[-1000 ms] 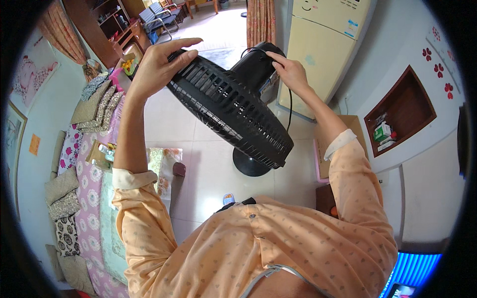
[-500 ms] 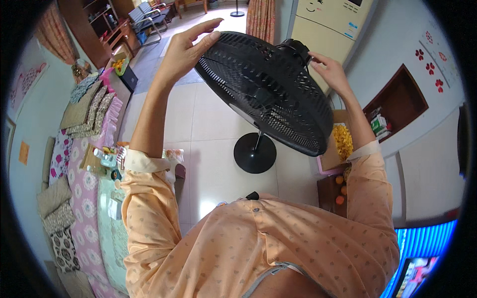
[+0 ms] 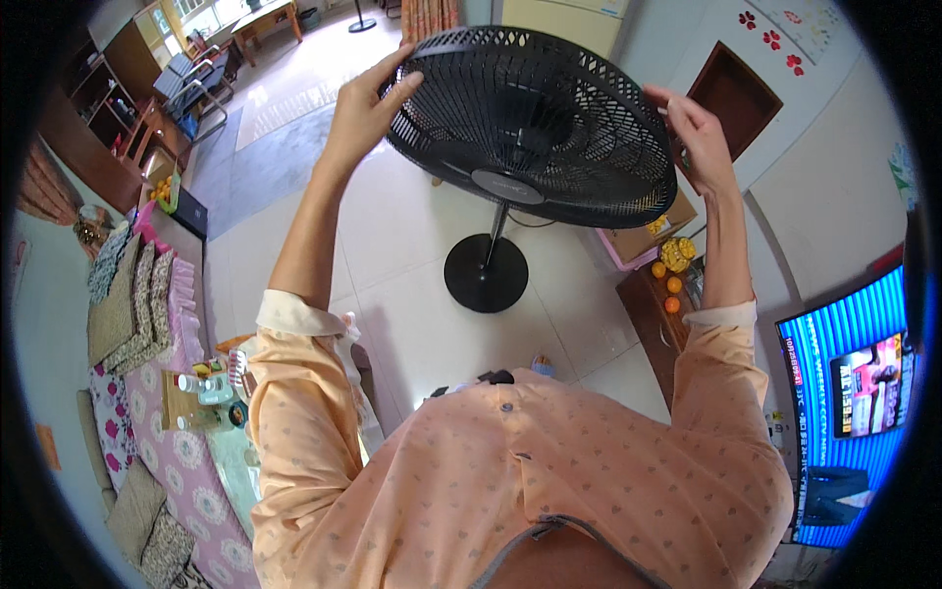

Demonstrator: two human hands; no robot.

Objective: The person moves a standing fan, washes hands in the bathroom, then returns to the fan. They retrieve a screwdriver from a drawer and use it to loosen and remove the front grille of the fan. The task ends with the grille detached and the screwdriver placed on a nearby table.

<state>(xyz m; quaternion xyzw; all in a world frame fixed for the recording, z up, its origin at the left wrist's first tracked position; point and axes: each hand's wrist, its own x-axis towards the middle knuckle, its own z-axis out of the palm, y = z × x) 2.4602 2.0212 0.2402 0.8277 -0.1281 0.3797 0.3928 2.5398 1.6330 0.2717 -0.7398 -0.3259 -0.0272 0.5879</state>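
A black pedestal fan's head [image 3: 535, 123] fills the upper middle, tilted with its round mesh guard and grey central badge [image 3: 507, 187] toward me. My left hand [image 3: 368, 118] grips the guard's left rim, thumb on the front and fingers curled over the edge. On the right rim, my right hand [image 3: 699, 142] holds on with its fingertips at the edge. Below the head, a metal pole [image 3: 497, 228] stands on a round black base [image 3: 486, 285] on the tiled floor, with a dark cord behind it.
At left are a cushioned sofa [image 3: 167, 452] and a low table [image 3: 234, 461] with bottles. A wooden cabinet [image 3: 638, 324] with oranges and a box [image 3: 643, 236] stand at right, beside a lit television [image 3: 844, 402]. The refrigerator [image 3: 559, 22] is behind the fan.
The fan head has swung round, showing more of its front. My right hand has moved from the rear housing to the guard's right rim. My view has shifted, bringing the television further in.
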